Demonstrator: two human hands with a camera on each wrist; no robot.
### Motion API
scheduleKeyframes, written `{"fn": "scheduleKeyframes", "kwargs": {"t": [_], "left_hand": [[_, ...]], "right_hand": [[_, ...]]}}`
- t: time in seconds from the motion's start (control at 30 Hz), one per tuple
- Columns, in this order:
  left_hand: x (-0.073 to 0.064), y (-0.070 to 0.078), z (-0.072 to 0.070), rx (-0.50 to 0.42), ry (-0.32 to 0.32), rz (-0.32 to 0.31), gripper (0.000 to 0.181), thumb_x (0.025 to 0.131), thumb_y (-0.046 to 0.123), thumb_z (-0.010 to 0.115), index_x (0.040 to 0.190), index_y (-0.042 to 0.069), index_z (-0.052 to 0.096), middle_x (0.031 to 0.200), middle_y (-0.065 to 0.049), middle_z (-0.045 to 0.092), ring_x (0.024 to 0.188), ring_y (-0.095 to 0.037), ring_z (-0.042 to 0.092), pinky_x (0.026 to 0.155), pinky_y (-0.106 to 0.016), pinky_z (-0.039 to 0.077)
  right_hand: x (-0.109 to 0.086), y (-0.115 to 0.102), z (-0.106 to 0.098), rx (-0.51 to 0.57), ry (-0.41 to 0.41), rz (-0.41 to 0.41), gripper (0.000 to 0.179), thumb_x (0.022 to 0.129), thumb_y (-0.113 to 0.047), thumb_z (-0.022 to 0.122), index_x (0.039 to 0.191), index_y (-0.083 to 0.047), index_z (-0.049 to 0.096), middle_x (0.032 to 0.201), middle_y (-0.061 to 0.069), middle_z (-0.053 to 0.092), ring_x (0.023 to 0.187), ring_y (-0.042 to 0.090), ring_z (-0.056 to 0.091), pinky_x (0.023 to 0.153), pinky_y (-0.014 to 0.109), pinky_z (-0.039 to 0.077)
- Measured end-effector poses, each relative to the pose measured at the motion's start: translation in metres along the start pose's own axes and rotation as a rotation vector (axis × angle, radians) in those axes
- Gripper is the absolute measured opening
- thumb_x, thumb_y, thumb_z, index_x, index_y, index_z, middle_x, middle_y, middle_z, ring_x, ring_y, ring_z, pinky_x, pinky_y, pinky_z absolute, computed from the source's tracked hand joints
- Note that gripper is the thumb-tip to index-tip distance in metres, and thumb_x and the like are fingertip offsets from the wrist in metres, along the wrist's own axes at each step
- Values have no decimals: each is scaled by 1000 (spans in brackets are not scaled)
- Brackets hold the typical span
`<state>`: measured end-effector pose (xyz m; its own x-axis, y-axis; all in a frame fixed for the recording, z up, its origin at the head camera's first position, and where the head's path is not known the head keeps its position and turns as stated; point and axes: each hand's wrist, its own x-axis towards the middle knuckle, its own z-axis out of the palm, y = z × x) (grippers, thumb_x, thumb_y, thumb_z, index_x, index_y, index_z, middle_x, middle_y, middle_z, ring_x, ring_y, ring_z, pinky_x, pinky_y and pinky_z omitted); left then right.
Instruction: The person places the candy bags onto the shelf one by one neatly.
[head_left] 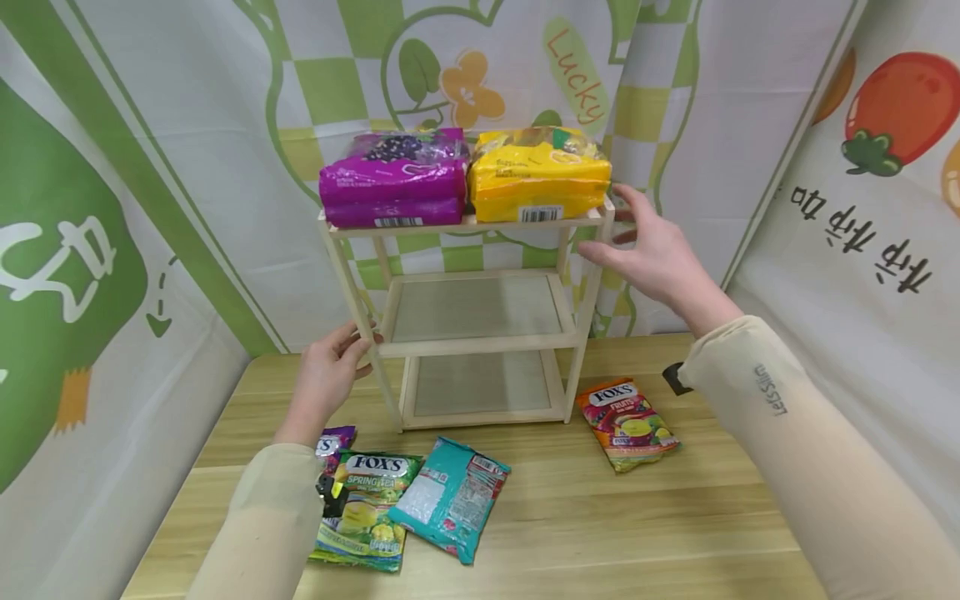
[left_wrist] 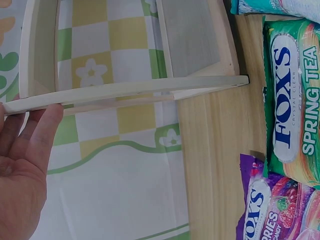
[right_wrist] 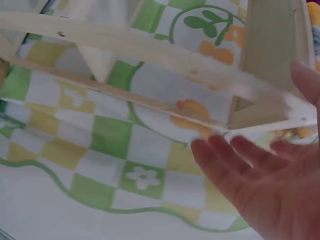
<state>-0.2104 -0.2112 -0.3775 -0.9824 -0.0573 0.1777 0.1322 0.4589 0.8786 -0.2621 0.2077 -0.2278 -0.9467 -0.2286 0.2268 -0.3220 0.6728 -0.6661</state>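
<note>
A pale wooden shelf rack stands at the back of the table. Its top tier carries a purple candy bag beside a yellow candy bag. My left hand pinches the rack's left post about midway up; in the left wrist view its fingertips meet that post. Up by the top right corner, my right hand is spread around the right post, close to the yellow bag. The right wrist view shows its fingers apart and loosely bent alongside the rack.
In front of the rack lie a green Spring Tea bag, a teal bag with its back up and a partly hidden purple bag. An orange-red Fruits bag lies to the right. Printed curtains enclose the table.
</note>
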Motion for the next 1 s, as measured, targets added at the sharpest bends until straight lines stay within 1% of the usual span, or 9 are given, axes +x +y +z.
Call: {"fn": "scheduleKeyframes", "kwargs": {"t": [0.1, 0.17, 0.3, 0.47, 0.63, 0.7, 0.8, 0.87, 1.0], "left_hand": [[0, -1, 0, 8, 1, -2, 42, 110, 19, 48, 151, 9, 50, 135, -19, 65, 134, -38, 54, 92, -32, 59], [0, -1, 0, 6, 0, -3, 43, 110, 19, 48, 152, 10, 50, 135, -19, 65, 134, -38, 54, 93, -32, 59], [0, -1, 0, -4, -3, -4, 43, 110, 19, 48, 152, 9, 49, 137, -19, 64, 135, -37, 54, 93, -31, 58], [0, 0, 0, 3, -3, 0, 43, 110, 19, 48, 152, 9, 49, 137, -19, 64, 135, -37, 54, 93, -31, 58], [0, -1, 0, 18, 0, 2, 43, 110, 20, 48, 152, 10, 50, 135, -18, 65, 134, -38, 55, 93, -32, 59], [0, -1, 0, 23, 1, 0, 43, 110, 20, 48, 152, 11, 50, 135, -18, 65, 134, -38, 55, 93, -32, 59], [-1, 0, 0, 27, 2, -4, 42, 110, 20, 47, 152, 11, 50, 135, -18, 65, 134, -38, 54, 93, -32, 59], [-1, 0, 0, 28, 1, -6, 42, 111, 20, 47, 152, 10, 50, 136, -18, 64, 134, -38, 54, 93, -32, 59], [-1, 1, 0, 16, -2, -1, 42, 111, 19, 47, 152, 9, 50, 136, -19, 64, 135, -38, 54, 92, -31, 59]], "right_hand": [[-3, 12, 1, 25, -103, 48, 93, 94, -51, 70, 165, -25, 16, 158, 16, 44, 135, 37, 52, 107, 62, 49], [-4, 20, 3, 58, -161, 65, 88, 96, -47, 70, 164, -23, 20, 155, 16, 48, 133, 36, 54, 107, 60, 50], [-4, 31, 7, 114, -230, 75, 81, 98, -38, 70, 163, -20, 25, 151, 18, 52, 126, 36, 61, 101, 54, 56], [-3, 40, 14, 169, -274, 82, 75, 100, -31, 70, 161, -16, 30, 145, 21, 56, 119, 37, 65, 96, 50, 60], [-4, 47, 21, 206, -308, 94, 63, 100, -28, 69, 156, -16, 41, 143, 24, 57, 115, 36, 67, 101, 55, 56], [-4, 50, 24, 221, -315, 94, 58, 101, -26, 68, 153, -15, 45, 143, 24, 57, 113, 36, 68, 101, 55, 56], [-2, 53, 28, 255, -321, 89, 50, 102, -21, 66, 148, -10, 51, 141, 25, 58, 115, 37, 67, 95, 48, 61], [-1, 55, 29, 269, -327, 84, 47, 103, -19, 65, 146, -7, 52, 139, 26, 60, 114, 37, 68, 92, 44, 62], [-1, 59, 31, 292, -337, 77, 45, 104, -18, 63, 145, -4, 52, 135, 27, 62, 108, 39, 70, 92, 44, 62]]}}
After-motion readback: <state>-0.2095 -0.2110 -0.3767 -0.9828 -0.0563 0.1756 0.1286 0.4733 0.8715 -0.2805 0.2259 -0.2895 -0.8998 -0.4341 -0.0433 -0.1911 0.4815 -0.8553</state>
